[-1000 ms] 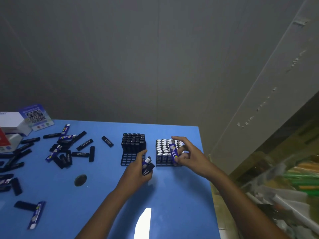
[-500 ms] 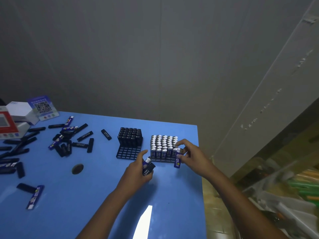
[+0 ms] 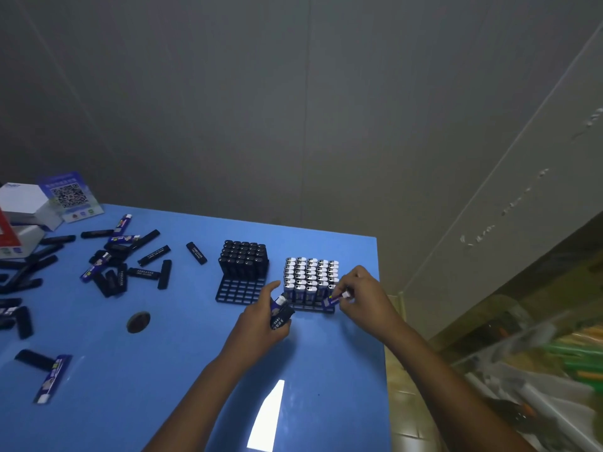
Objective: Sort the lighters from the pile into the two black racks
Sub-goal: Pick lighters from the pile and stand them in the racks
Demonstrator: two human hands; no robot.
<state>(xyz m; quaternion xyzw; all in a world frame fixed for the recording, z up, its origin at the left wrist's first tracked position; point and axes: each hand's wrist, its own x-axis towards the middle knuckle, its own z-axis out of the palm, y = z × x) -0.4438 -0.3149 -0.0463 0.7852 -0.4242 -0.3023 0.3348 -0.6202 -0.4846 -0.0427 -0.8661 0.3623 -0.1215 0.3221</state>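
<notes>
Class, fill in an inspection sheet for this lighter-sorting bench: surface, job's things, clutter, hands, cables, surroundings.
Surface: blue table, glare patch near front.
Job's things: left rack part filled with black lighters; right rack nearly full of silver-topped ones; loose pile at left.
Clutter: white boxes, QR card, dark disc.
Hands: left hand grips lighters; right hand pinches one blue lighter at right rack's corner.
Cables: nothing seen.
Surroundings: grey wall; blurred clutter at right.
</notes>
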